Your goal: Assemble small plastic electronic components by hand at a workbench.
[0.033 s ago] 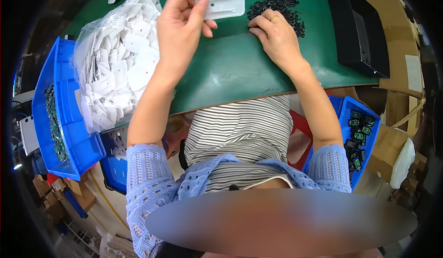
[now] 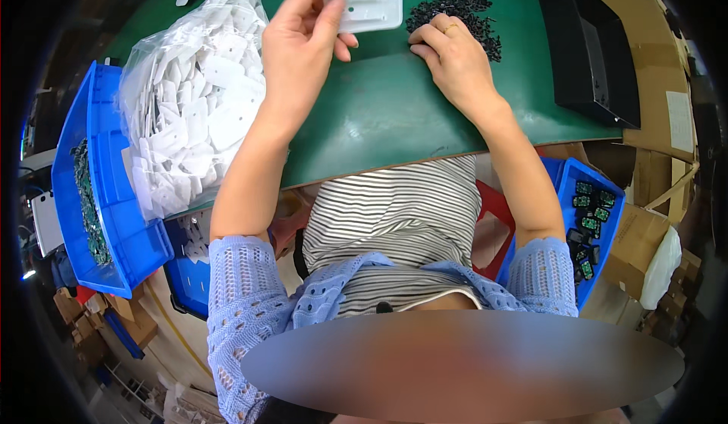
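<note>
My left hand [image 2: 303, 41] grips the left end of a white plastic cover [image 2: 375, 10] between thumb and fingers, above the green table. The cover is a rounded rectangle with its hollow inner side, small posts and a hole showing. My right hand [image 2: 459, 56] rests at the near edge of a pile of small black parts [image 2: 462, 7], probably screws or pins. Its fingers are bent together, thumb close to the forefinger, and whatever is between the tips is too small to make out. A ring is on one finger.
A clear bag full of white plastic covers [image 2: 201, 120] stands on the table's left. Beside it, a blue bin [image 2: 125, 204] holds green circuit boards. An open black box [image 2: 584, 52] lies at the right. Below, another blue bin [image 2: 610, 223] contains black parts with green boards.
My left hand has shifted slightly right and down, its forefinger now lower against the end of the white cover. My right hand looks unchanged.
</note>
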Tool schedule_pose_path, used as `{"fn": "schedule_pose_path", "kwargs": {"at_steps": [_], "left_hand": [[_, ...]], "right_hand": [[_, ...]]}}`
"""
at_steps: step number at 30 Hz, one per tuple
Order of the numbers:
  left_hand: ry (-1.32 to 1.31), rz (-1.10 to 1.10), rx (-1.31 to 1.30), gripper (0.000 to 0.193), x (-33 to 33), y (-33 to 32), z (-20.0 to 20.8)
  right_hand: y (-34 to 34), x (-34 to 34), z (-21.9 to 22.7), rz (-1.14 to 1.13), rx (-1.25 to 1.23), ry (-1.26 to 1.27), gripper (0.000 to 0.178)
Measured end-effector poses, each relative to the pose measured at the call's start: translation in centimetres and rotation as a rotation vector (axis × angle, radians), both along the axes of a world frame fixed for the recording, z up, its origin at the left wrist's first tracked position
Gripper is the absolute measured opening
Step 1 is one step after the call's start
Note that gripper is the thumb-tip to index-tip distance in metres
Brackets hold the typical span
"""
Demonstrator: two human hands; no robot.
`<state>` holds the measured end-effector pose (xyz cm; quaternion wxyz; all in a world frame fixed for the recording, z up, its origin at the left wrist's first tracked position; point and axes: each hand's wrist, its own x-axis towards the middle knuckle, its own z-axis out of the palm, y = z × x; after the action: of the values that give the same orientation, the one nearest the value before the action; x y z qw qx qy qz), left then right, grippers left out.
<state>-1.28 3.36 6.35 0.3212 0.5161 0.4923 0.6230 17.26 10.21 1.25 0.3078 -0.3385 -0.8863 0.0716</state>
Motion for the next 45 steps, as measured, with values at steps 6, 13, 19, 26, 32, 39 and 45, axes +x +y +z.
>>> {"fn": "schedule_pose_path", "kwargs": {"at_steps": [6, 13, 19, 26, 32, 39, 45], "left_hand": [[-0.035, -0.02, -0.189, 0.019, -0.9, 0.0, -2.2], [0.09, 0.011, -0.146, 0.014, 0.6, -0.4, -2.6], [0.35, -0.011, -0.024, 0.017, 1.3, -0.5, -2.9], [0.659, 0.102, 0.244, 0.015, 1.5, 0.1, -4.0], [0.423, 0.098, 0.079, 0.007, 1.1, 0.1, -3.7], [0.319, -0.04, -0.111, 0.009, 1.6, -0.7, -3.1], [-0.233, -0.176, -0.219, 0.024, 1.6, -0.7, -2.8]], "right_hand": [[0.8, -0.1, 0.7, 0.02, 0.015, -0.122, 0.006], [-0.8, -0.9, 2.7, -0.008, -0.784, 0.573, 0.008], [-1.5, -1.6, 1.3, 0.128, -0.916, 0.727, 0.011], [-2.4, -2.4, 1.1, 0.186, -0.904, 0.823, 0.014], [-2.3, -1.5, 2.0, -0.143, -0.231, 0.476, 0.009], [-2.5, -1.5, 1.6, 0.023, 0.088, 0.377, 0.012], [-3.0, -1.7, 1.6, -0.055, -0.001, 0.438, 0.01]]}}
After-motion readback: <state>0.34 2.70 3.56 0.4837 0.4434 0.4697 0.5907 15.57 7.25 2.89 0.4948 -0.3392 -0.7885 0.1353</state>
